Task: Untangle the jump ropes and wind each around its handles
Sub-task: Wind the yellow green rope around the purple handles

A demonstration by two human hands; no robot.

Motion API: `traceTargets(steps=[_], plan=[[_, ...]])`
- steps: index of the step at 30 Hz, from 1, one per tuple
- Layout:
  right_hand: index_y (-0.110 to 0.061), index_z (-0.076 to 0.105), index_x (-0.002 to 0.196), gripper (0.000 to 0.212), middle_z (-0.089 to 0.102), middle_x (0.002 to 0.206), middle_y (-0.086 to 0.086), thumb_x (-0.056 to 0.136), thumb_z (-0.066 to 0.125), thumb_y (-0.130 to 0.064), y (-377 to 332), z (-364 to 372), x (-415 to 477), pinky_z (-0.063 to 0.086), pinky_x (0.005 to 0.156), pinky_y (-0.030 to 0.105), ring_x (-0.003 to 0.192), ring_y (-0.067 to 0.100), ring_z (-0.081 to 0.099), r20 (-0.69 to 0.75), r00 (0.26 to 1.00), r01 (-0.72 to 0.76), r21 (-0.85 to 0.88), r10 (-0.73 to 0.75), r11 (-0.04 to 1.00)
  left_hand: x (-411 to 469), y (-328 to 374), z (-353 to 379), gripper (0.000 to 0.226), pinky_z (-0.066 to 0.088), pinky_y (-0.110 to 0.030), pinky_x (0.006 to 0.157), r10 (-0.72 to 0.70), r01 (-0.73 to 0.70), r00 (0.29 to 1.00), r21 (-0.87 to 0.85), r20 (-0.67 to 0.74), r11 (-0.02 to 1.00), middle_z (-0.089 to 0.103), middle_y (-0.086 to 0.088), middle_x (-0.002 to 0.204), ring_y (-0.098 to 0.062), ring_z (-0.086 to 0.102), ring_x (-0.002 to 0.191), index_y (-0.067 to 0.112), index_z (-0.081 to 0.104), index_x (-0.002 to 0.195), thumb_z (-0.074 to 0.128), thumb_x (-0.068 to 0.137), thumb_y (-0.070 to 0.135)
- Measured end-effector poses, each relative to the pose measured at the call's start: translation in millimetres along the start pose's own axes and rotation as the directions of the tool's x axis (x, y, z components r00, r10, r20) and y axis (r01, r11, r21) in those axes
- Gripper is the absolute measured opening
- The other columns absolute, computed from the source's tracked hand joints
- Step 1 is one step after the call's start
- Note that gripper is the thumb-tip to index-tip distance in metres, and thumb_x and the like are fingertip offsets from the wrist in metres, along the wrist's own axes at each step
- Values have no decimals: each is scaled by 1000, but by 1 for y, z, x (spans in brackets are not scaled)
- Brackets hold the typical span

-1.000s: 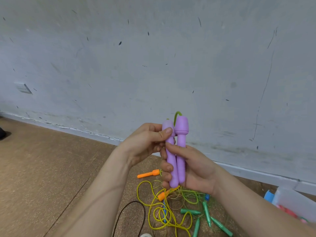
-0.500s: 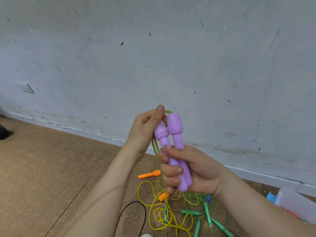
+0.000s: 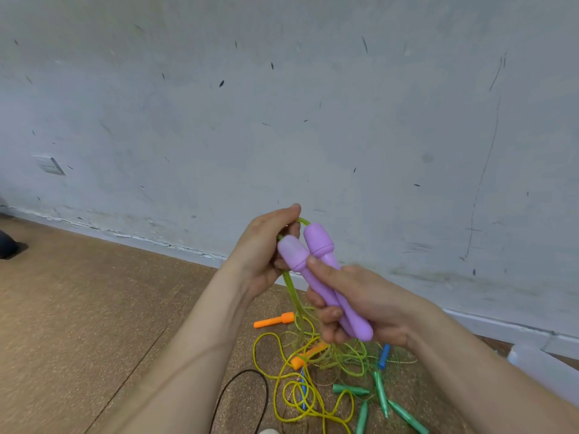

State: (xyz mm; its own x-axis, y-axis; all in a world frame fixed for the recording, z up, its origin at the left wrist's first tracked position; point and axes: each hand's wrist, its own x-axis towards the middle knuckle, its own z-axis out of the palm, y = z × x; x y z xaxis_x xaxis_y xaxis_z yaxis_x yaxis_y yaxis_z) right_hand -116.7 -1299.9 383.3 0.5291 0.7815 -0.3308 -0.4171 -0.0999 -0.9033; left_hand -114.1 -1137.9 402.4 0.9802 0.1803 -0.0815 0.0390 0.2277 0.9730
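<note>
Bare indoor room, exact type unclear: scuffed grey wall (image 3: 344,120) w/ white skirting (image 3: 188,255) at its foot, socket plate (image 3: 50,166) low on it, brown cork-like floor (image 3: 78,308) below.

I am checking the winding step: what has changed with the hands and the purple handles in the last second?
The left hand let go of the purple handles, rose beside their tops and now holds the green rope. The handles tilted, tops leftward. The right hand grips both handles as before; the tangled ropes on the floor lie unchanged.
</note>
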Motion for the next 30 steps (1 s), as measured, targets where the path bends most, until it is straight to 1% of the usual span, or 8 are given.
traceTargets(steps=[5, 10, 13, 15, 17, 20, 24, 30], plan=[[-16, 45, 67, 32, 28, 49, -5, 84, 60, -38, -5, 0, -4, 22, 34, 14, 32, 3, 27, 87, 991, 81, 245, -105, 966, -2, 4, -15, 28, 39, -18, 48, 106, -76, 970, -140, 218, 987, 35, 5, 52, -6, 31, 44, 13, 73, 78, 59, 78, 37], [-17, 44, 64, 28, 29, 49, -5, 82, 61, -31, -13, -3, -1, 21, 32, 13, 31, 4, 26, -117, 987, 140, 337, -106, 931, 5, -14, -8, 29, 34, -25, 52, 215, -224, 974, 408, 69, 885, 40, 7, 53, -11, 35, 50, 24, 70, 70, 56, 94, 24], [-17, 45, 71, 25, 33, 49, -4, 88, 62, -15, -8, -19, 14, 19, 36, 15, 33, 6, 28, -431, 896, 162, 92, -107, 983, 6, -32, 15, 12, 34, -33, 61, 245, -316, 931, 934, 272, 165, 60, -3, 79, -26, 55, 75, 20, 58, 96, 47, 96, 16], [-13, 45, 68, 25, 39, 49, -1, 84, 64, -15, -1, -31, 23, 24, 40, 20, 37, 13, 35, -599, 765, 40, -318, -234, 947, -4, -37, 27, 29, 31, -31, 60, 163, -336, 907, 901, 387, -273, 62, -8, 91, -29, 62, 83, 12, 54, 109, 57, 81, 9], [-12, 53, 68, 22, 52, 57, 1, 79, 67, -26, 7, -39, 28, 32, 47, 27, 52, 22, 51, -618, 698, -197, -652, -362, 733, -11, -35, 31, 34, 20, -23, 47, 79, -329, 892, 759, 445, -563, 59, 1, 58, -16, 60, 49, 17, 65, 75, 73, 42, 12], [-16, 50, 73, 25, 54, 68, 2, 81, 63, -35, 13, -41, 29, 36, 56, 31, 69, 30, 54, -552, 736, -359, -809, -392, 465, -11, -35, 32, 27, 7, -21, 41, 80, -364, 854, 702, 513, -613, 44, 7, 38, -13, 45, 31, 23, 55, 44, 75, 28, 14], [-19, 42, 75, 19, 55, 81, 5, 85, 56, -29, 9, -48, 20, 39, 63, 28, 75, 28, 51, -507, 802, -460, -862, -317, 215, -21, -46, 34, 16, 28, -34, 58, 47, -434, 852, 754, 521, -493, 62, -5, 90, -29, 60, 80, 18, 56, 101, 52, 88, 12], [-16, 51, 85, 6, 67, 101, 12, 88, 53, -20, 8, -41, 2, 41, 64, 27, 84, 28, 59, -389, 921, -390, -916, -34, -97, -25, -40, 23, 28, 33, -33, 66, 118, -510, 799, 769, 590, -386, 67, -2, 101, -27, 60, 98, 26, 61, 105, 54, 88, 47]])
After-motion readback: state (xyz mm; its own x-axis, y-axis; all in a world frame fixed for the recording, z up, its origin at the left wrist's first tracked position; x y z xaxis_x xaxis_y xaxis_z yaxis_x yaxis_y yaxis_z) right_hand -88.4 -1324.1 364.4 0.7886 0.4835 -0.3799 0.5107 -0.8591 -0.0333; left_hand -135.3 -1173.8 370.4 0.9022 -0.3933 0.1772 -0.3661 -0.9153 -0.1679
